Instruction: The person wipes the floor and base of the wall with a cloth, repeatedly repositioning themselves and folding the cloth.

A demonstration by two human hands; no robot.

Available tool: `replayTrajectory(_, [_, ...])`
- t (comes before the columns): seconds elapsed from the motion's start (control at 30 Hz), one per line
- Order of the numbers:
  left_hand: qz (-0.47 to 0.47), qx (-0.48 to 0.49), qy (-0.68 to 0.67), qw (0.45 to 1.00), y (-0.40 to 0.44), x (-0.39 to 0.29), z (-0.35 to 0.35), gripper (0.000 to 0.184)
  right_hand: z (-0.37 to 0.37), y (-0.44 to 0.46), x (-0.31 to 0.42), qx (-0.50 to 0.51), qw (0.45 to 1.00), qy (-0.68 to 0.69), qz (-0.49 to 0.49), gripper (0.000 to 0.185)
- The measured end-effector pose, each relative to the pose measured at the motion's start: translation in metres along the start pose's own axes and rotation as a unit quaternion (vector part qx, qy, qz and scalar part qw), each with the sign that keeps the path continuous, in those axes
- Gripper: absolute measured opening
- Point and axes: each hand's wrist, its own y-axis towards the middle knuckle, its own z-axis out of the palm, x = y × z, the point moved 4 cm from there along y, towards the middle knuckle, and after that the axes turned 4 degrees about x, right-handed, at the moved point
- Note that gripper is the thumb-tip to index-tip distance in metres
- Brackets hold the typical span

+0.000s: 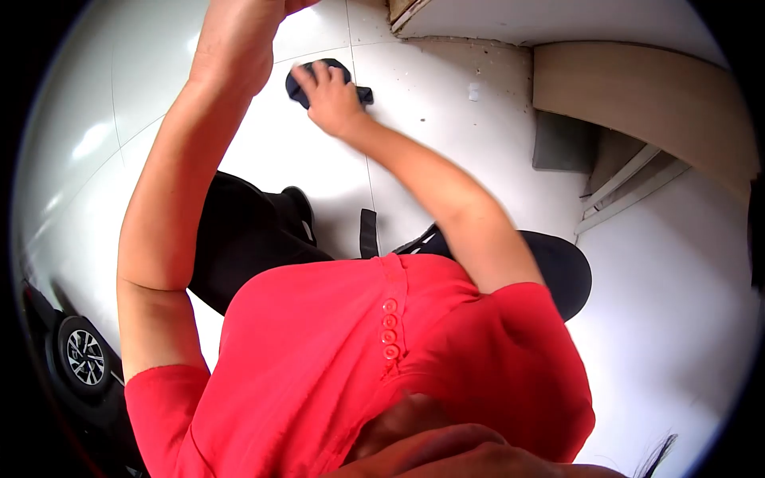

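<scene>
My right hand lies over a dark, bunched cloth on the floor, its fingers spread across the top and slightly blurred. The cloth is black or navy, and part of it is hidden under the hand. My left hand is raised close to the camera at the upper edge. Its fingers are cut off by the frame, so what it holds, if anything, does not show.
Pale floor tiles with small dark specks surround the cloth. A curved wooden panel stands at right, above a grey block and pale struts. My black-clad legs are bent below. A spoked wheel shows at lower left.
</scene>
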Motion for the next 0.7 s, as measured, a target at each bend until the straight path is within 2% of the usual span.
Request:
replayTrajectory(0.07, [-0.038, 0.015, 0.011, 0.999, 0.009, 0.010, -0.002, 0.031, 0.055, 0.009, -0.001, -0.088, 0.965, -0.234, -0.081, 0.076])
replayTrajectory(0.13, [-0.075, 0.020, -0.002, 0.997, 0.012, 0.013, 0.003, 0.029, 0.069, 0.005, -0.001, -0.030, 0.953, -0.291, -0.078, 0.072])
replayTrajectory(0.17, [-0.059, 0.023, 0.003, 0.998, 0.011, 0.011, 0.008, 0.027, 0.067, 0.009, -0.007, -0.032, 0.957, -0.277, -0.077, 0.071])
replayTrajectory(0.23, [-0.091, 0.037, 0.009, 0.995, 0.022, 0.021, -0.001, 0.026, 0.058, 0.016, -0.032, -0.049, 0.964, -0.252, -0.065, 0.071])
replayTrajectory(0.27, [-0.098, 0.041, 0.010, 0.994, 0.022, 0.023, -0.001, 0.025, 0.048, 0.016, -0.049, -0.088, 0.951, -0.294, -0.030, 0.068])
replayTrajectory(0.3, [-0.099, 0.039, 0.010, 0.994, 0.023, 0.024, -0.002, 0.025, 0.034, 0.012, -0.071, -0.137, 0.955, -0.262, -0.009, 0.068])
replayTrajectory(0.37, [-0.102, 0.041, 0.016, 0.994, 0.022, 0.026, -0.004, 0.024, -0.001, 0.003, -0.120, -0.144, 0.955, -0.254, 0.047, 0.065])
replayTrajectory(0.43, [-0.103, 0.045, 0.021, 0.993, 0.023, 0.027, -0.004, 0.024, -0.028, -0.018, -0.173, -0.177, 0.943, -0.280, 0.038, 0.068])
replayTrajectory(0.5, [-0.105, 0.047, 0.028, 0.993, 0.024, 0.029, -0.004, 0.024, -0.054, -0.031, -0.209, -0.139, 0.927, -0.328, 0.119, 0.071])
replayTrajectory(0.53, [-0.101, 0.052, 0.023, 0.993, 0.024, 0.030, -0.004, 0.024, -0.065, -0.033, -0.236, -0.181, 0.911, -0.342, 0.142, 0.072])
replayTrajectory(0.57, [-0.096, 0.059, 0.019, 0.993, 0.024, 0.029, -0.005, 0.024, -0.083, -0.039, -0.248, -0.180, 0.907, -0.340, 0.169, 0.071])
replayTrajectory(0.63, [-0.093, 0.060, 0.024, 0.994, 0.026, 0.027, -0.010, 0.025, -0.117, -0.042, -0.265, -0.124, 0.898, -0.383, 0.176, 0.071])
replayTrajectory(0.67, [-0.093, 0.063, 0.026, 0.993, 0.026, 0.028, -0.011, 0.025, -0.131, -0.046, -0.272, -0.127, 0.882, -0.427, 0.155, 0.068])
replayTrajectory(0.7, [-0.094, 0.064, 0.023, 0.993, 0.021, 0.027, -0.009, 0.025, -0.142, -0.042, -0.294, -0.094, 0.868, -0.445, 0.198, 0.063])
